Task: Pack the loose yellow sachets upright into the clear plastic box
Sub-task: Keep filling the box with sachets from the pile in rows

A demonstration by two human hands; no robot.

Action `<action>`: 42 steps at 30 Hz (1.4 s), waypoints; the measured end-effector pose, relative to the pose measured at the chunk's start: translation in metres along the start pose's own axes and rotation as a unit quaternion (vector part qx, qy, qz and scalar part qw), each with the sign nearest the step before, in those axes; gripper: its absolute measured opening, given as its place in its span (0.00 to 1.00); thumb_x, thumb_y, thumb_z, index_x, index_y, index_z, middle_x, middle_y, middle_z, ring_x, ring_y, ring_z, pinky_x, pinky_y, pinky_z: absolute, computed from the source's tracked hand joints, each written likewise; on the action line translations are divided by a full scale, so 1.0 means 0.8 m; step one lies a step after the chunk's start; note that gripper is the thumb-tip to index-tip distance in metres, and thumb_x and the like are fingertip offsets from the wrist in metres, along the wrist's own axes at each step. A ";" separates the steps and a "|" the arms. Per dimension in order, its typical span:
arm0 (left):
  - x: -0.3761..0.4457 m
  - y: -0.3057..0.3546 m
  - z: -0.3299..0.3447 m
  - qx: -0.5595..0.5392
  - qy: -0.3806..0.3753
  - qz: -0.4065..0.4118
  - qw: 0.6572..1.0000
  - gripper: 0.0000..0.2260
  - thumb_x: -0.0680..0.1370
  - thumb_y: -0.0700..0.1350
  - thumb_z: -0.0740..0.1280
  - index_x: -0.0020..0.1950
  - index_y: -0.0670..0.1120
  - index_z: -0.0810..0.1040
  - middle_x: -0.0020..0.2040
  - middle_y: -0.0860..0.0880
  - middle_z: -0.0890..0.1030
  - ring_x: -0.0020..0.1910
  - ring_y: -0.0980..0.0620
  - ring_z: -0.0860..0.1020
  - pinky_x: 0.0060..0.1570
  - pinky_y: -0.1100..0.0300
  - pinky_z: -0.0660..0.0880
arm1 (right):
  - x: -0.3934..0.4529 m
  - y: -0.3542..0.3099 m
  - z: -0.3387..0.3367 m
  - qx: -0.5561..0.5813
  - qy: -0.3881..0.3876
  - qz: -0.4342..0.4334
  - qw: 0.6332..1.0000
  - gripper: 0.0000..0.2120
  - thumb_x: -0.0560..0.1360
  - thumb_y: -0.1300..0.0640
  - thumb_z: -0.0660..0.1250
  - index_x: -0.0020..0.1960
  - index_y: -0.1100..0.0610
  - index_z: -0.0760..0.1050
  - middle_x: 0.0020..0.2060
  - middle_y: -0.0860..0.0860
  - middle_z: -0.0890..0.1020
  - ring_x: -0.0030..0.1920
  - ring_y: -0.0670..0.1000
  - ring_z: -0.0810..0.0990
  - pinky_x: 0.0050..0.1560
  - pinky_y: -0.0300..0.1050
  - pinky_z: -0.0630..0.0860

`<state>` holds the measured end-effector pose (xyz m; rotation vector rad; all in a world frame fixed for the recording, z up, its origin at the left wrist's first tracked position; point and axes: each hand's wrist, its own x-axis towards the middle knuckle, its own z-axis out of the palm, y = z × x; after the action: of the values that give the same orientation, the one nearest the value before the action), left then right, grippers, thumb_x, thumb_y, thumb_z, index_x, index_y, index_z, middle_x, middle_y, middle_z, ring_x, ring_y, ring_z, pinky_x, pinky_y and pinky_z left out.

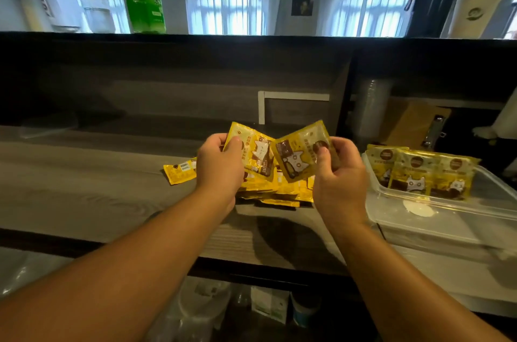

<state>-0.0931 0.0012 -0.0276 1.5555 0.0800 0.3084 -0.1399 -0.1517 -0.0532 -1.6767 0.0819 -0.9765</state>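
Two glossy yellow foil sachets with cat print, one per hand: my left hand (221, 165) pinches the left sachet (256, 152), my right hand (340, 173) pinches the right sachet (300, 151), both lifted above the loose pile of yellow sachets (279, 192) on the grey wood-grain counter (84, 187), probably to face them alike. Clear rectangular plastic box (447, 215) sits right, several upright sachets (419, 171) against its far wall.

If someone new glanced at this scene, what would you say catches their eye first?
Centre frame, the left hand and right hand each hold up a yellow sachet above a loose pile on the wooden counter. At right, more sachets stand upright in the clear plastic box.
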 end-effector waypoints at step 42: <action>-0.058 0.002 0.381 0.470 -0.398 0.395 0.682 0.27 0.74 0.53 0.70 0.71 0.56 0.65 0.59 0.52 0.78 0.57 0.49 0.77 0.55 0.47 0.77 | 0.180 0.061 -0.308 -0.544 -0.137 -0.021 0.828 0.07 0.78 0.57 0.66 0.54 0.50 0.79 0.48 0.48 0.78 0.47 0.50 0.78 0.45 0.48 0.81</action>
<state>-0.0634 -0.3055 -0.0260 2.5731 -1.3686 0.2244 -0.1811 -0.4348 -0.0096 -2.8611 0.4866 -0.7172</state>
